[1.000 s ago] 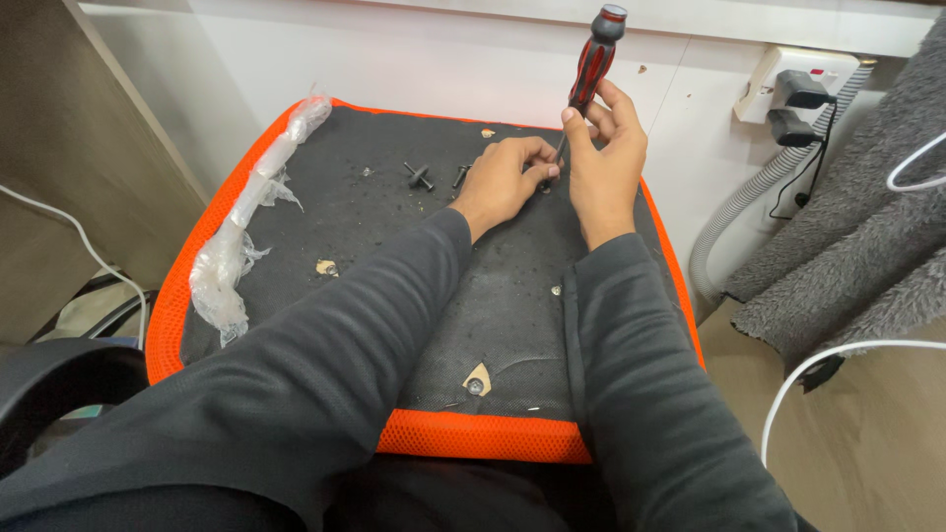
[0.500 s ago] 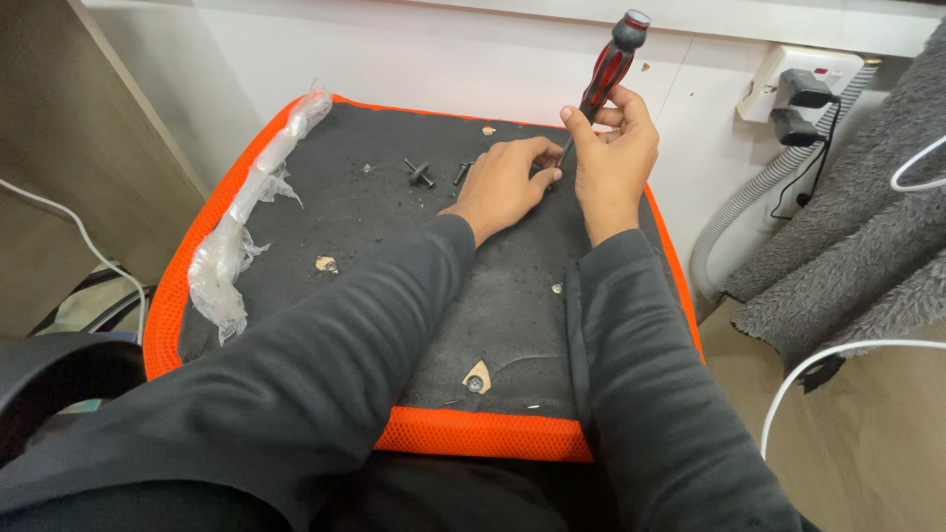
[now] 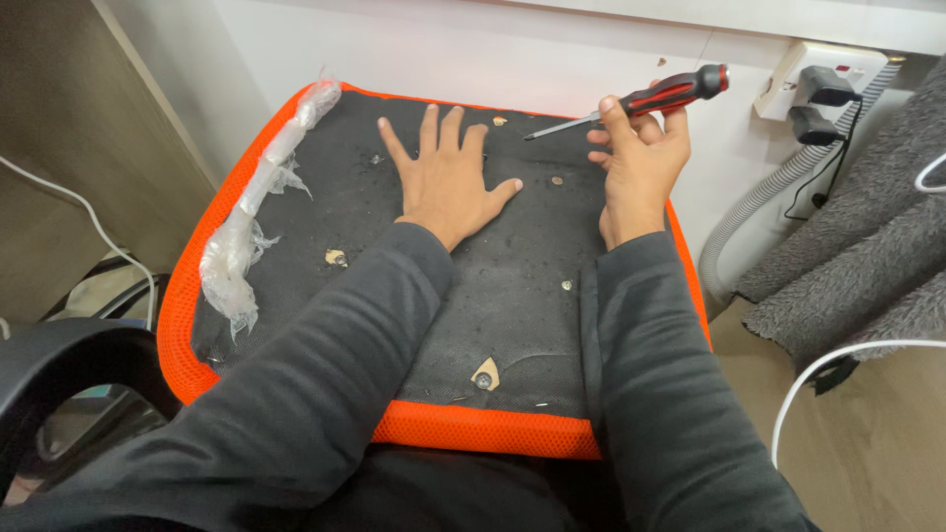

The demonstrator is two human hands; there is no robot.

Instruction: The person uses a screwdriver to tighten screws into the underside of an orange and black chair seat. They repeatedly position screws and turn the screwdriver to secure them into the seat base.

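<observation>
Upholstery first: a chair seat panel (image 3: 512,296) lies bottom-up across the person's lap, black fabric on its underside and a band of orange mesh around the edge. It fills the middle of the scene, with its far edge against a white wall (image 3: 473,49). Along the left edge of the panel runs a crumpled strip of clear plastic wrap (image 3: 251,212), reaching from the far left corner toward the near side.

To the right, a grey fleecy blanket (image 3: 857,246) hangs, with a ribbed grey hose (image 3: 759,207) curving down beside it. A white socket strip (image 3: 823,84) with black plugs sits on the wall at the far right.

Both arms wear dark grey sleeves. The left hand (image 3: 448,177) lies flat, palm down, on the far middle of the black fabric, fingers fully spread and holding nothing. The right hand (image 3: 641,158) is raised over the far right edge of the panel, its fingers loosely curled around a screwdriver (image 3: 631,106). The red and black handle points to the far right, the metal shaft points left, and the tip hangs above the fabric without touching it.

Small things last: a torn mounting hole (image 3: 485,374) near the near edge, another hole (image 3: 336,258) toward the left, and a loose screw (image 3: 557,181) between the two hands.
</observation>
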